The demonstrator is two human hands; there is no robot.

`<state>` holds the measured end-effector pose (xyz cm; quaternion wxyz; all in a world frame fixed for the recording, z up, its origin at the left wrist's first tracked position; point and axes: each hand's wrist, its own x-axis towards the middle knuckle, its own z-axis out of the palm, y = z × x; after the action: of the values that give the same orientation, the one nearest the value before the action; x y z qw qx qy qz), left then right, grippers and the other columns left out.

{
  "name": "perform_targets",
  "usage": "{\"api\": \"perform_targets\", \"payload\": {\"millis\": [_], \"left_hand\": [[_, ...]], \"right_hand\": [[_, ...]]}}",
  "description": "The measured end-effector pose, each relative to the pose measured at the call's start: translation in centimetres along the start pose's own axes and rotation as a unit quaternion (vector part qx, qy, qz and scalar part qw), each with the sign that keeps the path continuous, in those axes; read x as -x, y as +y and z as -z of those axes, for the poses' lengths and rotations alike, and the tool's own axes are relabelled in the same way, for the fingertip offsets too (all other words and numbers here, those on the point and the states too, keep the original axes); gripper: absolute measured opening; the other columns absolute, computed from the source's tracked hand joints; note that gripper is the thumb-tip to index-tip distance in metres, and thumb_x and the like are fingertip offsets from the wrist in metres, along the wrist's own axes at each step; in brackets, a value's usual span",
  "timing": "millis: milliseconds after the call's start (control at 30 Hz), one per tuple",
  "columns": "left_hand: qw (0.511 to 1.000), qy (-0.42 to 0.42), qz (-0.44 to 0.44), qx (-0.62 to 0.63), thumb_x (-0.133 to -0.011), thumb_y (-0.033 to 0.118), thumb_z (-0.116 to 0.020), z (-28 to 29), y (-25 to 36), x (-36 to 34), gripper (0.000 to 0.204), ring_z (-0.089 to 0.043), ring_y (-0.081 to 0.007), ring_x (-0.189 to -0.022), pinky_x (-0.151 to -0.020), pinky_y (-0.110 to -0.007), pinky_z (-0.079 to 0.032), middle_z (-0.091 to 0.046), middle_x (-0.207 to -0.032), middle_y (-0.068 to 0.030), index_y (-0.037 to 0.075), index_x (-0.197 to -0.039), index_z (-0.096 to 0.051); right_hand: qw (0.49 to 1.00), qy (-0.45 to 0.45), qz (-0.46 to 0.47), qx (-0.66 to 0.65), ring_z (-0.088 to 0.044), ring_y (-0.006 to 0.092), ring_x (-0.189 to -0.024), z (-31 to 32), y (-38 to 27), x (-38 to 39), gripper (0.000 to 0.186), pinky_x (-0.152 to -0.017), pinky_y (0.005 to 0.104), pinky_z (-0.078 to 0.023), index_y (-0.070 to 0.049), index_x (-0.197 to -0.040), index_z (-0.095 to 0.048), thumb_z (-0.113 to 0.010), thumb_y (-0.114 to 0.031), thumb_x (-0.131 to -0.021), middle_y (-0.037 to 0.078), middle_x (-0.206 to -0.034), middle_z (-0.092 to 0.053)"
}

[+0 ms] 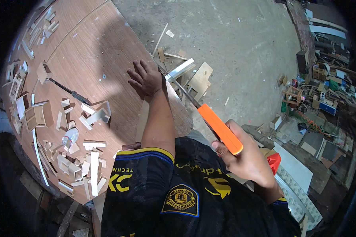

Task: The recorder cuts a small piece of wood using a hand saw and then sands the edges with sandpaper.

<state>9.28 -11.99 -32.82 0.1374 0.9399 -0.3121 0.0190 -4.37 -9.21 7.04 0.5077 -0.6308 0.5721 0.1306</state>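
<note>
My right hand (250, 158) is wrapped round the orange handle of a handsaw (221, 128). Its narrow blade slants up and left to the table's edge, where it meets a pale, white-edged wooden strip (180, 69) that juts out over the floor. Beside the blade tip, my left hand (147, 79) lies palm down at the table edge, fingers spread. A narrow wooden board (142, 120) shows partly from under my left forearm. What lies directly beneath the palm is hidden.
Small wooden pieces and box-like parts (37, 115) crowd the left of the brown table (87, 51), with a long dark-handled tool (80, 97) among them. Wood offcuts (201, 77) lie on the concrete floor beyond the edge. Piled clutter (328, 98) stands at far right.
</note>
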Motion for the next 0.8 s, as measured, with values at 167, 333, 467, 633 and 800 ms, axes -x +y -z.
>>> {"api": "perform_targets", "payload": {"millis": [167,333,467,633,800], "left_hand": [[0.999,0.0,-0.038,-0.008,-0.082,0.026,-0.049,-0.1,2.8,-0.3,0.051,-0.027,-0.0408,-0.137,-0.107,-0.064,-0.018,-0.039,-0.147,-0.0018,0.018,-0.132,-0.052],[1.0,-0.003,-0.016,0.017,-0.084,0.026,-0.049,0.2,1.7,0.0,0.049,-0.026,-0.0412,-0.137,-0.106,-0.064,-0.02,-0.039,-0.147,-0.0035,0.017,-0.132,-0.052],[1.0,0.002,-0.011,-0.007,-0.086,0.026,-0.048,0.2,0.3,-0.1,0.047,-0.027,-0.0411,-0.137,-0.106,-0.064,-0.02,-0.038,-0.147,-0.0056,0.016,-0.132,-0.053],[1.0,0.005,-0.012,-0.006,-0.086,0.029,-0.048,-0.2,1.1,-0.4,0.048,-0.027,-0.0402,-0.137,-0.107,-0.062,-0.021,-0.038,-0.147,-0.0037,0.016,-0.132,-0.052],[0.998,0.025,-0.014,0.056,-0.084,0.033,-0.051,0.6,1.5,-0.2,0.051,-0.03,-0.0383,-0.136,-0.108,-0.06,-0.021,-0.039,-0.147,-0.0021,0.017,-0.132,-0.052]], "right_hand": [[0.985,0.114,0.126,-0.005,-0.054,0.0209,-0.073,-5.3,6.6,-8.0,0.019,-0.07,0.0329,-0.045,-0.002,-0.104,-0.054,-0.06,-0.011,-0.088,0.014,-0.076,-0.053],[0.984,0.14,0.087,-0.07,-0.059,0.0398,-0.078,-2.9,5.4,-6.8,0.024,-0.071,0.0422,-0.046,-0.002,-0.102,-0.049,-0.061,-0.015,-0.086,0.022,-0.083,-0.059],[0.998,0.066,0.006,-0.02,-0.059,0.0408,-0.078,-1.2,1.8,-0.6,0.025,-0.071,0.042,-0.046,-0.003,-0.104,-0.048,-0.061,-0.016,-0.087,0.022,-0.083,-0.058],[0.991,0.097,0.09,-0.037,-0.058,0.0355,-0.08,-3.5,6.1,-5.1,0.025,-0.071,0.0396,-0.047,-0.004,-0.106,-0.05,-0.06,-0.008,-0.084,0.019,-0.082,-0.058],[0.98,0.161,0.107,-0.05,-0.06,0.0345,-0.082,-6.3,7.6,-10.0,0.023,-0.072,0.0372,-0.048,-0.003,-0.102,-0.054,-0.056,-0.004,-0.08,0.018,-0.084,-0.06]]}}
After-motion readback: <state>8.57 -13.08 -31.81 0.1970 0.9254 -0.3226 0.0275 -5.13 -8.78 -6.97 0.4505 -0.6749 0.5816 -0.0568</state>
